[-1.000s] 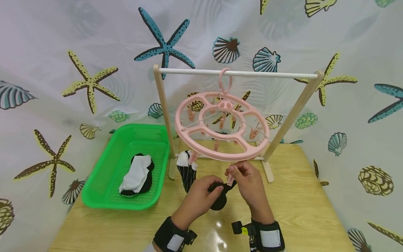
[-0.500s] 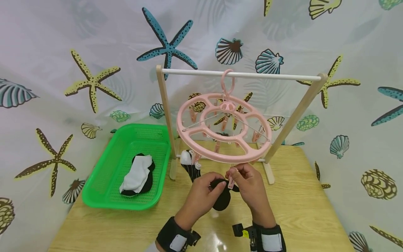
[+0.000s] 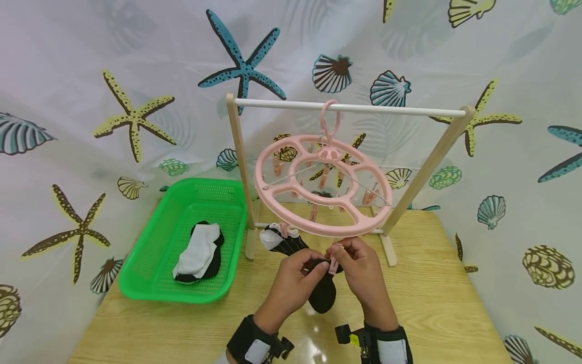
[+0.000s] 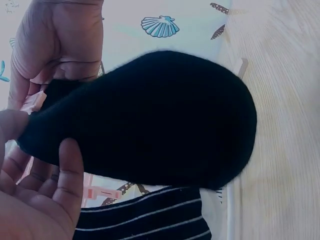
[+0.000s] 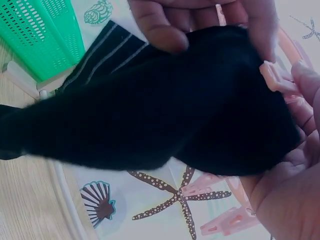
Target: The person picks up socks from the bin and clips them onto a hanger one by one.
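Just below the front rim of a round pink clip hanger (image 3: 327, 231), my left hand (image 3: 291, 283) pinches a black sock (image 3: 323, 297) between thumb and fingers. My right hand (image 3: 362, 265) pinches a pink clothespin (image 3: 334, 265) at the sock's upper edge. In the right wrist view the clothespin (image 5: 274, 77) overlaps that edge; whether it is clamped I cannot tell. The sock's rounded end hangs downward in the head view. A black-and-white striped sock (image 3: 291, 244) hangs from another clothespin (image 3: 285, 230) to the left, partly behind my left hand.
The hanger hooks over a white bar (image 3: 386, 108) on a wooden-legged stand (image 3: 239, 156). Several more pink clothespins dangle from it. At left on the wooden table (image 3: 445, 303) stands a green basket (image 3: 129, 288) with a white sock (image 3: 196, 255) and black ones. A patterned curtain hangs behind.
Both hands have shifted slightly right and down with the black sock, whose rounded end hangs lower. The striped sock's lower part has swung right, toward my left hand.
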`<move>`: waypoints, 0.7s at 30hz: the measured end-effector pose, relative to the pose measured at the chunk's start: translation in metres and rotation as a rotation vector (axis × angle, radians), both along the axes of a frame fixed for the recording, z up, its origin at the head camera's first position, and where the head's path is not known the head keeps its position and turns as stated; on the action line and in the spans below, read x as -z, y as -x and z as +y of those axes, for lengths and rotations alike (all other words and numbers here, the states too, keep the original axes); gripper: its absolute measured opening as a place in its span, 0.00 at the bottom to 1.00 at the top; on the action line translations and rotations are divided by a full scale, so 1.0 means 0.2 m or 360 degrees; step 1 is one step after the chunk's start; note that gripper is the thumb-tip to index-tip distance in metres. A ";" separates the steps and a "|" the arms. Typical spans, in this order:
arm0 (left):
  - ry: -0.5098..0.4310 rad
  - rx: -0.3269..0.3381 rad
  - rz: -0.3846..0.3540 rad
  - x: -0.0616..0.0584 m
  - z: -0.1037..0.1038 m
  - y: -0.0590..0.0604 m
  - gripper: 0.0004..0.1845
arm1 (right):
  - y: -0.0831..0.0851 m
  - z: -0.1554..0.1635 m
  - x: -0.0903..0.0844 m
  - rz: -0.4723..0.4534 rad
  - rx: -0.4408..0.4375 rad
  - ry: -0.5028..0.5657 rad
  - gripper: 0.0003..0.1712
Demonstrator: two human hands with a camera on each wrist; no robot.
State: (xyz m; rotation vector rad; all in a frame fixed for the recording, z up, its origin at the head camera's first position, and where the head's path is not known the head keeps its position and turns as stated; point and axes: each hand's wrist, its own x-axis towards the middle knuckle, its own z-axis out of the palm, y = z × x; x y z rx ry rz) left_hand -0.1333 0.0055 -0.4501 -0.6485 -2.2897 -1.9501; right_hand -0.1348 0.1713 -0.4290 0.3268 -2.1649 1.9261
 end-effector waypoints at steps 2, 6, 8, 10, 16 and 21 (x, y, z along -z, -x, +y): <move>0.0005 -0.0010 -0.0007 0.00 0.00 0.00 0.05 | 0.00 0.00 0.00 0.0004 -0.0009 0.0004 0.05; -0.0009 -0.0008 -0.0043 -0.01 0.00 -0.01 0.06 | 0.00 0.00 0.00 0.0021 -0.0011 -0.0005 0.04; -0.0026 -0.0004 -0.0054 -0.01 0.00 -0.01 0.06 | 0.00 0.00 0.00 0.0026 -0.0030 -0.0021 0.04; -0.0051 -0.0004 -0.0058 -0.02 0.00 -0.02 0.06 | 0.00 0.00 0.00 0.0012 -0.0081 -0.0044 0.04; -0.0018 -0.0036 -0.0053 0.00 -0.01 0.00 0.05 | 0.01 0.01 0.00 -0.0038 -0.0173 -0.0101 0.07; 0.0113 -0.0160 0.0148 0.00 -0.03 0.00 0.05 | 0.00 0.00 0.00 -0.0038 -0.0150 -0.0105 0.07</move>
